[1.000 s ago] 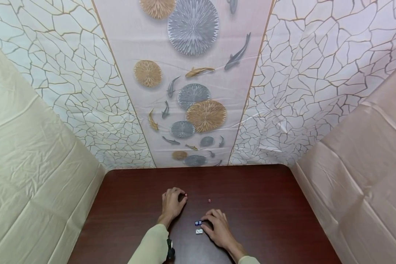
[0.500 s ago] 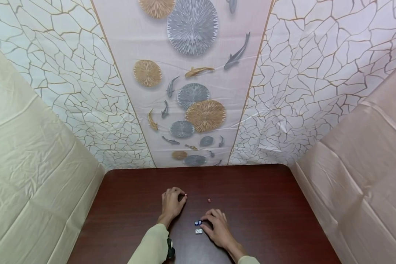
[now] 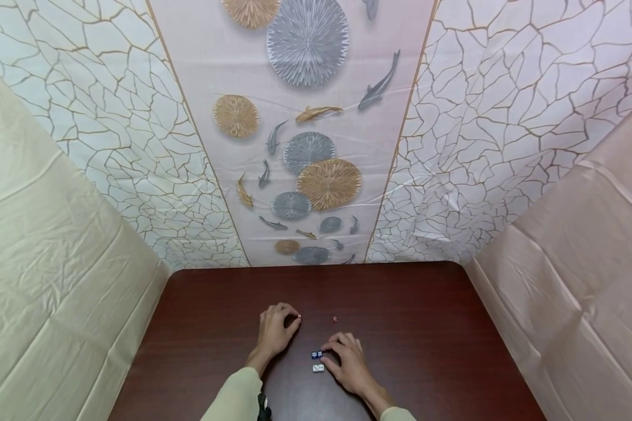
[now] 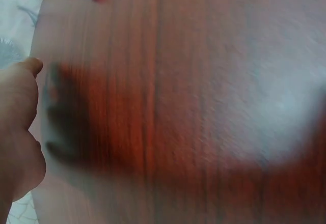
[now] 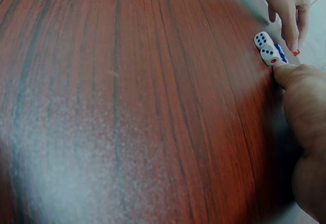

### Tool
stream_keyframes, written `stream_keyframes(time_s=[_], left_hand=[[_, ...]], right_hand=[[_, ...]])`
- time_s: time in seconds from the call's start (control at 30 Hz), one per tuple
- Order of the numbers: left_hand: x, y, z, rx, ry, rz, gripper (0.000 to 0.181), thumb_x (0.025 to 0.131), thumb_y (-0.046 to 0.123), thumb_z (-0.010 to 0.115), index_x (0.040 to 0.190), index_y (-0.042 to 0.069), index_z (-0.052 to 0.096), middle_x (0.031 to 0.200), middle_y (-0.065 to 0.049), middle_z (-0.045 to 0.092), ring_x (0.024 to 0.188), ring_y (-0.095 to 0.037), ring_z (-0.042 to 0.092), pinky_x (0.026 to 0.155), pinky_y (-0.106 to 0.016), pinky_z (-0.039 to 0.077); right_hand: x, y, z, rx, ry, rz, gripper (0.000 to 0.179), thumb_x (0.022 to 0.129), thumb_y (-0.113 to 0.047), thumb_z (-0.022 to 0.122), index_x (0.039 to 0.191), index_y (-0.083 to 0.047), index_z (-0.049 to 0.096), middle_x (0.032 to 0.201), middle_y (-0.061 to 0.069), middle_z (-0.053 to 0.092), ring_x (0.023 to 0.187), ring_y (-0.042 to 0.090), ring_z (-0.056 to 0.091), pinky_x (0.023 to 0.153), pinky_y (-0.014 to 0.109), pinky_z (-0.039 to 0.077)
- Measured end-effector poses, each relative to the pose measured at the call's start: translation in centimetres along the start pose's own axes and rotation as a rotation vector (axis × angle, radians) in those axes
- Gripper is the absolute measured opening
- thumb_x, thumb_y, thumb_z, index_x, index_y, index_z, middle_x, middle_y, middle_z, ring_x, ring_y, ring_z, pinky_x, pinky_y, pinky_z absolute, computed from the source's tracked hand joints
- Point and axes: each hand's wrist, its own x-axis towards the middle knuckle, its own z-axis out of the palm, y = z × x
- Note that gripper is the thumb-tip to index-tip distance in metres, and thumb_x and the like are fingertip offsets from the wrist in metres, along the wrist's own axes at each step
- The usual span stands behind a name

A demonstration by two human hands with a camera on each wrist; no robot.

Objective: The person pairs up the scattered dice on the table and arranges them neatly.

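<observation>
My left hand [image 3: 275, 332] pinches a small red die [image 3: 299, 316] between thumb and fingers, left of the table's middle. Two blue dice [image 3: 313, 355] stand side by side nearer to me. At their right end, my right hand [image 3: 349, 363] has thumb and index finger around the right-hand blue die. A pair of white dice [image 3: 318, 368] sits just in front of the blue ones, on my side. In the right wrist view the white dice [image 5: 269, 49] partly hide the blue die [image 5: 280, 52] behind them, and the left hand [image 5: 285, 7] holds the red die [image 5: 296, 53] beyond.
A second red die [image 3: 334, 319] lies alone on the dark wood table [image 3: 416, 327], beyond the right hand. A patterned cloth [image 3: 316, 245] hangs behind the table's far edge. Beige cloth walls [image 3: 548, 280] flank both sides.
My left hand, with the red die in its pinch, has shifted slightly toward me and to the right. The right hand and the other dice have stayed put.
</observation>
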Motion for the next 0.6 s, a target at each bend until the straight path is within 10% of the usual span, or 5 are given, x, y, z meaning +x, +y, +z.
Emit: stream_keyframes(time_s=[0.6], left_hand=[[-3.7,1.0,0.2,-0.009,-0.027,0.19,0.01,0.095,0.019,0.092,0.099,0.022,0.084,0.11,0.007,0.078,0.108,-0.019,0.07,0.1,-0.058,0.056]], right_hand=[[0.0,-0.3,-0.2,0.002,-0.015,0.028,0.023,0.088,-0.015,0.097,0.108,-0.017,0.085,0.11,-0.005,0.072,0.107,0.014,0.059,0.089,0.035,0.043]])
